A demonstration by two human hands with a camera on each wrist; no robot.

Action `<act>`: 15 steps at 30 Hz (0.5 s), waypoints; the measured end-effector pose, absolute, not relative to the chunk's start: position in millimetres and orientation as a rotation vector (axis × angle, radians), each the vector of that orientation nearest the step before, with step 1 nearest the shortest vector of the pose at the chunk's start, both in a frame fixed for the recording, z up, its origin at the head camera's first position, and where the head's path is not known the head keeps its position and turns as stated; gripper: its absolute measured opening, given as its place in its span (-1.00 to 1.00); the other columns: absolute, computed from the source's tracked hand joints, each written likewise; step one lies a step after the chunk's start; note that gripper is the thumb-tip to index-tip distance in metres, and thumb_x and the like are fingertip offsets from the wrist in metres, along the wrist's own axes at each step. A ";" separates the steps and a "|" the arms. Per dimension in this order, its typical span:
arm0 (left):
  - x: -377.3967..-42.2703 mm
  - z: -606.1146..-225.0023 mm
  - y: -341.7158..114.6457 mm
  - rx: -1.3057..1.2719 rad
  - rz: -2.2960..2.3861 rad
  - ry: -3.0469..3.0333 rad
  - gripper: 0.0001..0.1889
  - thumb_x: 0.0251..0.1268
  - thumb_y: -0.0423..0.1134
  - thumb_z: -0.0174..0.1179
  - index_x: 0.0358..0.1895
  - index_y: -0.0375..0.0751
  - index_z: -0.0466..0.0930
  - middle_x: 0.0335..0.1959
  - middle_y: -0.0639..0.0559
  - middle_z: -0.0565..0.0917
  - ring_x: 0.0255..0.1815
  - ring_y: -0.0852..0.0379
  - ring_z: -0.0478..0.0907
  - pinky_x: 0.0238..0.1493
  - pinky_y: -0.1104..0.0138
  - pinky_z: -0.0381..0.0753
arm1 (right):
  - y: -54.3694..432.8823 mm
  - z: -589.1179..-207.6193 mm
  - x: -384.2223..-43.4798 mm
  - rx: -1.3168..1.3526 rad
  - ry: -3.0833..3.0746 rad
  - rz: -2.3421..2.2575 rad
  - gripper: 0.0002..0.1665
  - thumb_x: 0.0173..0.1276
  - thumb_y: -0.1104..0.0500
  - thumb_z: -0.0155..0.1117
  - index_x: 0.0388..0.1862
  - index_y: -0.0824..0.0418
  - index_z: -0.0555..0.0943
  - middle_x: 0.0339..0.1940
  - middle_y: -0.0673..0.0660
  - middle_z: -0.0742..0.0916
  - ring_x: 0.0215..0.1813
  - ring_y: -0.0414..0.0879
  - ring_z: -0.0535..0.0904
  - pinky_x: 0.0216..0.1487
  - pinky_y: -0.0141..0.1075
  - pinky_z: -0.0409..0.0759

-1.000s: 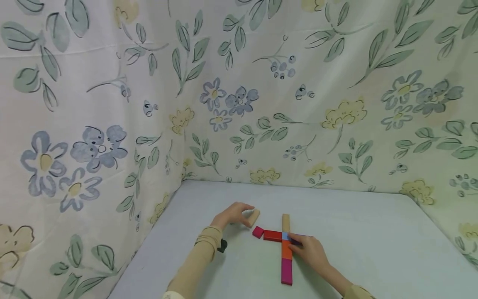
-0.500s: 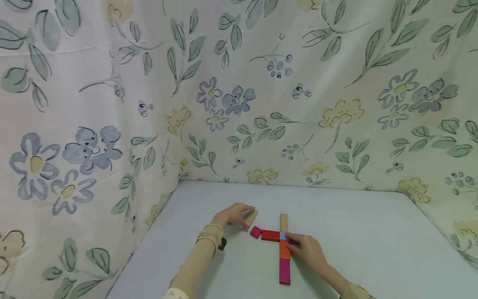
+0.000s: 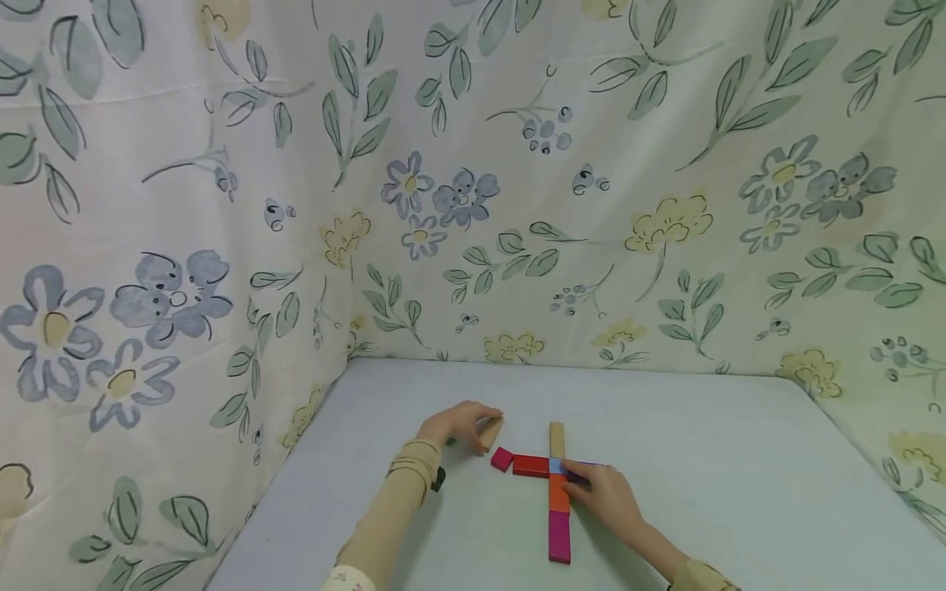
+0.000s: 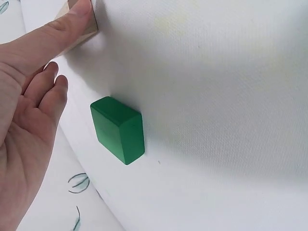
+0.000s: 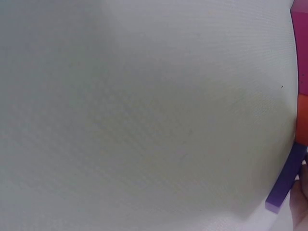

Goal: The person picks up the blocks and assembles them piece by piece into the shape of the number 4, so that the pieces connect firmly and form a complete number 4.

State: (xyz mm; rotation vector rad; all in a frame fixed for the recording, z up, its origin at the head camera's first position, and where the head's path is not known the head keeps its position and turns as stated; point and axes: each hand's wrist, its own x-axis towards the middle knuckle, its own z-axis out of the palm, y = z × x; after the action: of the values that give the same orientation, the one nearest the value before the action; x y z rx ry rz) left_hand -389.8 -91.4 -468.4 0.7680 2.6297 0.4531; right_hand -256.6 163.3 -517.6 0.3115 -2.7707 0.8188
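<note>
My left hand (image 3: pixel 460 424) pinches a plain wooden block (image 3: pixel 491 433) between thumb and fingers; in the left wrist view only its end shows past the thumb. A small crimson block (image 3: pixel 502 459) sits just right of it, turned at an angle. Farther right is a cross of blocks: red (image 3: pixel 530 465), light blue (image 3: pixel 556 466) in the middle, plain wood (image 3: pixel 557 439) behind, orange (image 3: pixel 559 493) and magenta (image 3: pixel 559 537) in front. My right hand (image 3: pixel 609 495) grips the purple block (image 5: pixel 288 174), the cross's right arm, mostly hidden under the fingers in the head view.
A green block (image 4: pixel 118 130) stands on the white tabletop (image 3: pixel 702 460) under my left hand, barely showing in the head view. Flower-print cloth (image 3: pixel 473 271) hangs along the table's back and left side.
My left hand has turned the plain wooden block slightly and shifted it a little toward the left. The right hand stays at the cross. The head view has panned slightly right.
</note>
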 end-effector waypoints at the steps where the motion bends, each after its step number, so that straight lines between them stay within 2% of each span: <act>1: -390.1 -468.1 -92.3 0.762 0.454 2.631 -0.18 -0.06 -0.29 0.46 0.38 0.00 0.32 0.40 0.04 0.36 0.42 0.02 0.24 0.38 0.10 0.26 | 163.3 -517.6 -256.5 0.316 -2.766 0.818 -0.59 0.06 0.16 0.47 -0.05 0.18 0.71 -0.12 0.10 0.78 -0.09 -0.02 0.70 -0.11 -0.16 0.63; 8: -392.1 -471.2 -98.7 0.763 0.476 2.640 -0.18 -0.06 -0.30 0.46 0.38 -0.04 0.32 0.39 0.02 0.37 0.43 0.01 0.24 0.40 0.13 0.24 | 163.2 -517.2 -255.5 0.324 -2.741 0.827 -0.58 0.05 0.17 0.48 -0.05 0.18 0.71 -0.11 0.10 0.77 -0.08 -0.01 0.70 -0.12 -0.17 0.64; 15: -390.3 -475.1 -103.1 0.702 0.668 2.616 -0.19 -0.09 -0.32 0.47 0.35 -0.10 0.35 0.36 -0.03 0.41 0.36 -0.06 0.35 0.34 0.12 0.34 | 162.9 -517.3 -255.0 0.325 -2.739 0.836 -0.59 0.06 0.18 0.47 -0.05 0.19 0.71 -0.11 0.11 0.77 -0.08 0.00 0.70 -0.10 -0.15 0.63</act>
State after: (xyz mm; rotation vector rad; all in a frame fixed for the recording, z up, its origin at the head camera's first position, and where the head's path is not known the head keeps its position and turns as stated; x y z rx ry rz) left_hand -390.3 -103.1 -475.1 0.7018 2.6156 0.6678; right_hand -255.0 162.9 -517.3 0.3246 -2.7394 0.8355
